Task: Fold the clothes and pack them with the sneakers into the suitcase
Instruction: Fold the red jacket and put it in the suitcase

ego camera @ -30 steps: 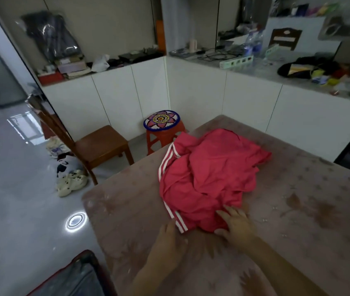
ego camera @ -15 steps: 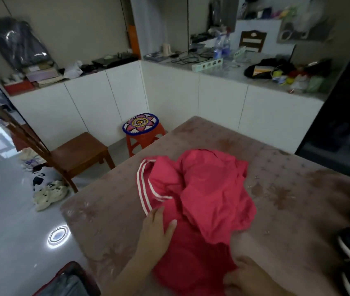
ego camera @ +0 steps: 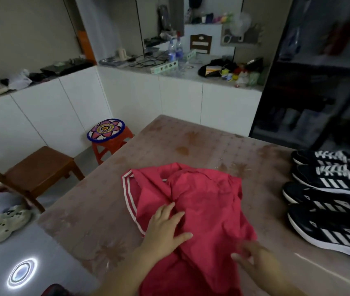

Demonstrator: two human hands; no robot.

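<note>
A crumpled red garment (ego camera: 199,201) with white stripes along its left edge lies on the brown patterned table (ego camera: 97,227). My left hand (ego camera: 165,229) rests flat on its near left part with fingers spread. My right hand (ego camera: 255,263) is at the garment's near right edge, blurred, fingers loosely bent; its grip cannot be made out. Several black sneakers (ego camera: 330,197) with white stripes stand in a row at the table's right edge. A dark corner of the suitcase (ego camera: 55,290) with a red rim shows at the bottom left.
A wooden chair (ego camera: 39,167) and an orange stool (ego camera: 108,137) with a flower-patterned seat stand left of the table. White cabinets (ego camera: 127,97) with cluttered tops run behind. A dark shelf unit (ego camera: 319,82) stands at the right. Pale shoes (ego camera: 7,223) lie on the floor.
The view has swung right, bringing the sneakers into sight. The garment has been drawn toward me. My left hand has slid further onto the cloth; my right hand has shifted to its near right edge.
</note>
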